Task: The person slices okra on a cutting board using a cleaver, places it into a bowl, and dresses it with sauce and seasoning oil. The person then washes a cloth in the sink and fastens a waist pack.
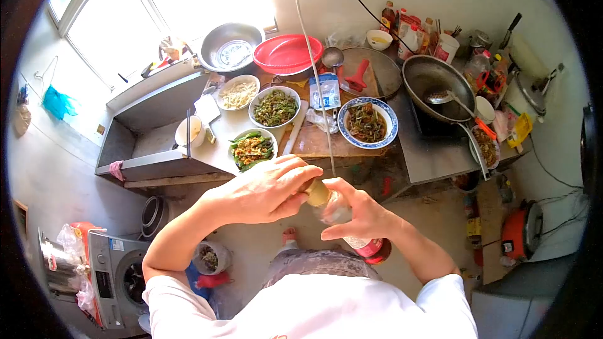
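Note:
In front of my chest I hold a glass bottle (335, 210) with a gold-coloured top and a red label and base. It lies tilted, its neck pointing up and left. My left hand (267, 191) has its fingers closed around the gold top (316, 192). My right hand (364, 213) grips the clear body, covering part of it. Beyond my hands stand a plate of green peppers with chopped topping (252, 149), a bowl of chopped green vegetables (274, 108) and a blue-rimmed dish of dark cooked food (368, 123).
On the right a wok (438, 88) with a ladle sits on the stove, its handle jutting toward me. A red basin (287, 54) and a metal basin (232, 47) stand at the back. A washing machine (116, 276) is lower left. A cable (303, 22) hangs down mid-view.

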The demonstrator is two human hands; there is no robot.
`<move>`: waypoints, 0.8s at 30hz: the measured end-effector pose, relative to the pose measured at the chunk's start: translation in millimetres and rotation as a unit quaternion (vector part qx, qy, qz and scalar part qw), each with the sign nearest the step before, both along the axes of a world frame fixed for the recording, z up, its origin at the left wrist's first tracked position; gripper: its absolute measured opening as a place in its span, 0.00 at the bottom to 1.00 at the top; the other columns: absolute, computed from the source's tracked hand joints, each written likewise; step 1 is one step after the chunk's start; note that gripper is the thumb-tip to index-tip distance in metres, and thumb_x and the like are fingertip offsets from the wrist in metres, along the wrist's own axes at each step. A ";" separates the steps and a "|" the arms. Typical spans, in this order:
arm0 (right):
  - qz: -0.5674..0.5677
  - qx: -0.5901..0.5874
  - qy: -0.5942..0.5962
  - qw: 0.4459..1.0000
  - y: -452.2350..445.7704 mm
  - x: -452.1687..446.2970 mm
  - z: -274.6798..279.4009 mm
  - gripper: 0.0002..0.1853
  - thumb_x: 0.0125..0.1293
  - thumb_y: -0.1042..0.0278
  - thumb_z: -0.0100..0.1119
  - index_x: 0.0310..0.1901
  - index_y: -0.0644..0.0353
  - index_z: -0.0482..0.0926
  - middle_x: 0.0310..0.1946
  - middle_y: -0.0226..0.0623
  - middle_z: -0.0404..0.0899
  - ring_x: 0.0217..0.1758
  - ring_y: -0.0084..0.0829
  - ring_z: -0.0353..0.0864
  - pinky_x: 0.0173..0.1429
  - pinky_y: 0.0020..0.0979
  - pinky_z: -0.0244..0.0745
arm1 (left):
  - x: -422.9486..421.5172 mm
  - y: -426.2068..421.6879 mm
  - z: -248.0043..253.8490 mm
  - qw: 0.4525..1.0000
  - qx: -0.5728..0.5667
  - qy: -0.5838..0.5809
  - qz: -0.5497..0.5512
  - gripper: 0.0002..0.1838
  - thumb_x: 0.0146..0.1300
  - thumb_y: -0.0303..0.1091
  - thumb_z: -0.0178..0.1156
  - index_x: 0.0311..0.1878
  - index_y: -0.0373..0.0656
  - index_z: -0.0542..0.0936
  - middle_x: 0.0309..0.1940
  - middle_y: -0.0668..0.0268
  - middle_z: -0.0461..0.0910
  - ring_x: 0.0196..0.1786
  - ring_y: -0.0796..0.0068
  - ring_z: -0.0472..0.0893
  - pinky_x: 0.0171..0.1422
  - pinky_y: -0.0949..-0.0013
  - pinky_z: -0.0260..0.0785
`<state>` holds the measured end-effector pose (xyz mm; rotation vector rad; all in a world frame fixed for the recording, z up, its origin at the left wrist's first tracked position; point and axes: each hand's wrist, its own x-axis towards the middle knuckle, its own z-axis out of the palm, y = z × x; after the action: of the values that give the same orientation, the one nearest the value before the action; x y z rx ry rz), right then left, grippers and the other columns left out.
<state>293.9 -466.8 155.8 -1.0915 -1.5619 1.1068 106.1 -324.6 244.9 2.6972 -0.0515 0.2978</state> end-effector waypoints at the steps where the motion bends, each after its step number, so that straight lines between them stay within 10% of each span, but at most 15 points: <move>1: -0.006 0.005 -0.014 1.000 0.1 -1.3 -1.1 0.41 0.52 0.61 0.76 0.64 0.58 0.62 0.31 0.33 0.79 0.37 0.24 0.81 0.46 0.30 0.76 | -0.6 0.2 -4.0 1.000 0.016 0.008 0.003 0.25 0.56 0.27 0.58 0.59 0.34 0.69 0.46 0.53 0.75 0.48 0.54 0.77 0.55 0.57 0.70; 7: -0.041 0.036 -0.083 0.995 13.6 -18.9 -13.0 0.40 0.54 0.63 0.74 0.64 0.59 0.60 0.33 0.40 0.81 0.37 0.33 0.83 0.45 0.35 0.77 | -10.8 7.1 -29.9 0.989 0.138 0.006 0.043 0.26 0.49 0.25 0.63 0.53 0.29 0.70 0.44 0.51 0.76 0.49 0.51 0.78 0.55 0.56 0.72; 15: -0.057 0.071 -0.177 0.980 66.0 -72.6 -4.1 0.52 0.51 0.74 0.69 0.75 0.56 0.46 0.47 0.54 0.77 0.39 0.44 0.84 0.43 0.37 0.79 | -50.0 112.3 -23.6 0.942 -0.310 0.130 -0.004 0.15 0.67 0.22 0.51 0.56 0.37 0.73 0.37 0.56 0.83 0.38 0.66 0.86 0.45 0.65 0.76; 19: -0.003 0.074 -0.240 0.968 111.6 -98.8 11.7 0.50 0.49 0.76 0.68 0.74 0.50 0.53 0.46 0.56 0.77 0.41 0.45 0.83 0.44 0.38 0.80 | -49.0 162.9 -45.5 0.914 -0.386 0.115 -0.047 0.13 0.63 0.28 0.62 0.50 0.39 0.79 0.36 0.64 0.84 0.37 0.80 0.82 0.41 0.74 0.75; 24: -0.099 0.076 -0.253 0.959 148.2 -110.6 -1.6 0.45 0.46 0.79 0.64 0.70 0.48 0.61 0.38 0.48 0.76 0.36 0.47 0.81 0.40 0.38 0.79 | -93.4 217.7 -89.3 0.857 -0.483 -0.034 0.176 0.14 0.66 0.30 0.61 0.53 0.35 0.77 0.37 0.65 0.83 0.39 0.79 0.82 0.43 0.75 0.77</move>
<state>183.2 -318.6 154.2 -1.4643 -1.8411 0.5832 12.7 -106.9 155.6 1.6701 0.4567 0.3928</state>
